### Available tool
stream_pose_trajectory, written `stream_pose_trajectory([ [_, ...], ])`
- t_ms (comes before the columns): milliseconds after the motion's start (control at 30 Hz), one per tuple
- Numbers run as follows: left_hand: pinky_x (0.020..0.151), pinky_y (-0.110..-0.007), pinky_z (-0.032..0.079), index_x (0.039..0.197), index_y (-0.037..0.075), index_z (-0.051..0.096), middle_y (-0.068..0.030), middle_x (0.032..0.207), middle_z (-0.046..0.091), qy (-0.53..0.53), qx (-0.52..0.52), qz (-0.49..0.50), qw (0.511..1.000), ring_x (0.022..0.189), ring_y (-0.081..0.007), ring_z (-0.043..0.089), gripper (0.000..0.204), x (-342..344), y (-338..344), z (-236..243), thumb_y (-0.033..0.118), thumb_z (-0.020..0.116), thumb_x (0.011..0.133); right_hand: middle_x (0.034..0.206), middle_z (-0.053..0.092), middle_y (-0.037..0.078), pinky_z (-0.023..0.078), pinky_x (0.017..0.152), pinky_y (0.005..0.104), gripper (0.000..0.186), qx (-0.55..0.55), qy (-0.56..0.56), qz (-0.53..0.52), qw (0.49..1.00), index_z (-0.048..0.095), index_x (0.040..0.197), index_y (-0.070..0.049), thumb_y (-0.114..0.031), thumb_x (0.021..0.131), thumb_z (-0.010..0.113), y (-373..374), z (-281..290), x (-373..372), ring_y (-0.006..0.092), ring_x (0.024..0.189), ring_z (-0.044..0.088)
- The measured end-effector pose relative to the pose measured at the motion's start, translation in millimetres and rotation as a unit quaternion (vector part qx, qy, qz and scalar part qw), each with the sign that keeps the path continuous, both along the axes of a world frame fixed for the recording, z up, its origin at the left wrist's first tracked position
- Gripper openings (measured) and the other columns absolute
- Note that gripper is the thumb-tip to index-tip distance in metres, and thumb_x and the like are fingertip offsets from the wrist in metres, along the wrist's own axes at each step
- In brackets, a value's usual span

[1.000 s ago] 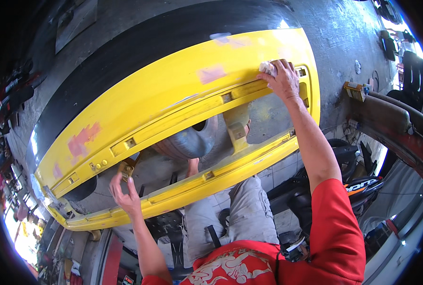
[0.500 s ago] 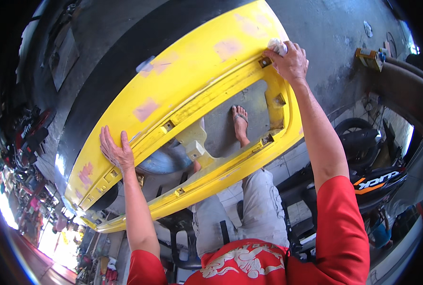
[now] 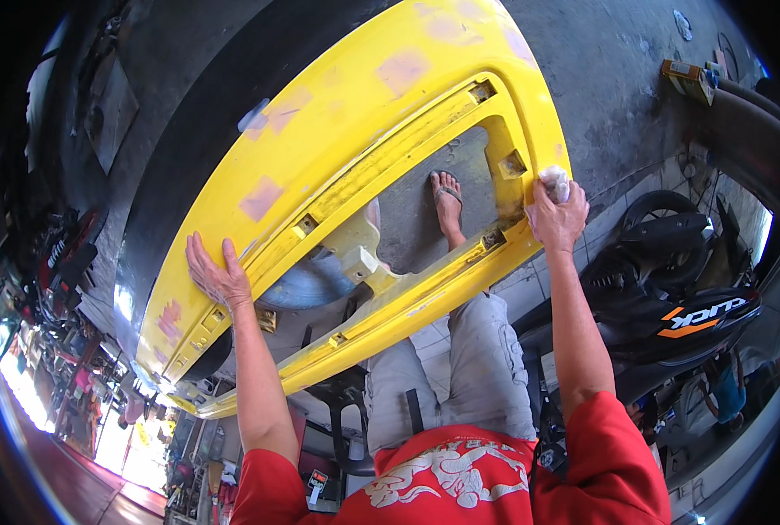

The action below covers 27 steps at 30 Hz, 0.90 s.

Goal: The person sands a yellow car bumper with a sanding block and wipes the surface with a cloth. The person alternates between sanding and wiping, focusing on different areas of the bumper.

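A large yellow car bumper [image 3: 337, 131], with a long opening and pinkish patches on its surface, lies tilted in front of me. My left hand [image 3: 219, 276] rests flat on its left part, fingers stretched out, with nothing held. At the right end of the bumper, my right hand [image 3: 560, 220] is closed on a crumpled whitish cloth [image 3: 554, 182], pressing it to the yellow rim beside the opening. Part of the cloth is hidden under the fingers. Small square clip holes [image 3: 512, 164] line the opening.
A black motorcycle [image 3: 670, 297] stands close on my right. A yellowish box [image 3: 689, 81] sits farther off at the right. My sandalled foot [image 3: 447, 197] shows through the opening, near a bluish rounded thing [image 3: 313, 280]. Assorted clutter fills the far left.
My right hand has slid with the cloth from the bumper's upper right corner down along its right end. My left hand stays put on the surface. The view has shifted slightly.
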<state>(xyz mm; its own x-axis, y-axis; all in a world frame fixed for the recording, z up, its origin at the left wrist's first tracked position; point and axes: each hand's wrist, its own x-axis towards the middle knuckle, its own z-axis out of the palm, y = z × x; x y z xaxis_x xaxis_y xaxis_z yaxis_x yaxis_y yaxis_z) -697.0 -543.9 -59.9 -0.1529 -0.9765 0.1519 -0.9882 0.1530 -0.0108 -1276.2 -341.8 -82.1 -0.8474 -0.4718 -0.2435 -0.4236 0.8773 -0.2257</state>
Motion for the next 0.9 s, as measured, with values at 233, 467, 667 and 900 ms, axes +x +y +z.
stream_pose_trajectory([
  [233, 0.12, -0.053, 0.04, 0.159, 0.006, 0.056, -0.0192, 0.161, 0.056, 0.007, -0.008, -0.006, 1.0, 0.15, -0.0394, 0.051, 0.072, -3.3, -0.9, 1.1, 0.057, 0.063, 0.108, 0.129, 0.073, 0.013, 0.05, 0.107, 0.0588, 0.063, 0.017, 0.004, 0.018, 1.0, 0.075, 0.13, -0.011, -0.053, 0.084, 0.082, -101.0, -5.1, -29.4, 0.0385, 0.125, 0.066],
  [467, 0.121, -0.054, 0.041, 0.158, 0.006, 0.056, -0.02, 0.16, 0.057, -0.002, -0.005, -0.001, 1.0, 0.149, -0.0401, 0.052, 0.07, -7.2, -0.8, 3.6, 0.054, 0.064, 0.108, 0.17, 0.054, 0.007, 0.036, 0.129, 0.0524, 0.057, -0.133, 0.065, 0.388, 0.91, 0.067, 0.155, -0.022, -0.023, 0.098, 0.075, -82.4, -27.9, -27.1, 0.0323, 0.162, 0.042],
  [667, 0.119, -0.053, 0.042, 0.158, 0.005, 0.056, -0.021, 0.16, 0.057, -0.007, -0.012, 0.0, 1.0, 0.149, -0.0401, 0.052, 0.069, -12.9, -0.5, 9.0, 0.053, 0.064, 0.109, 0.176, 0.046, 0.011, 0.026, 0.135, 0.054, 0.062, -0.053, -0.004, 0.359, 0.932, 0.062, 0.16, -0.014, -0.016, 0.098, 0.065, 49.4, 10.1, 4.5, 0.0366, 0.167, 0.033],
  [900, 0.12, -0.053, 0.04, 0.157, 0.008, 0.057, -0.0168, 0.161, 0.056, -0.006, -0.013, 0.002, 1.0, 0.149, -0.0382, 0.051, 0.073, -7.6, -0.3, 2.7, 0.063, 0.058, 0.108, 0.162, 0.057, 0.005, 0.04, 0.119, 0.055, 0.055, -0.135, 0.135, 0.362, 0.912, 0.065, 0.154, -0.022, -0.018, 0.099, 0.07, -107.4, -39.2, -14.7, 0.0312, 0.154, 0.048],
])
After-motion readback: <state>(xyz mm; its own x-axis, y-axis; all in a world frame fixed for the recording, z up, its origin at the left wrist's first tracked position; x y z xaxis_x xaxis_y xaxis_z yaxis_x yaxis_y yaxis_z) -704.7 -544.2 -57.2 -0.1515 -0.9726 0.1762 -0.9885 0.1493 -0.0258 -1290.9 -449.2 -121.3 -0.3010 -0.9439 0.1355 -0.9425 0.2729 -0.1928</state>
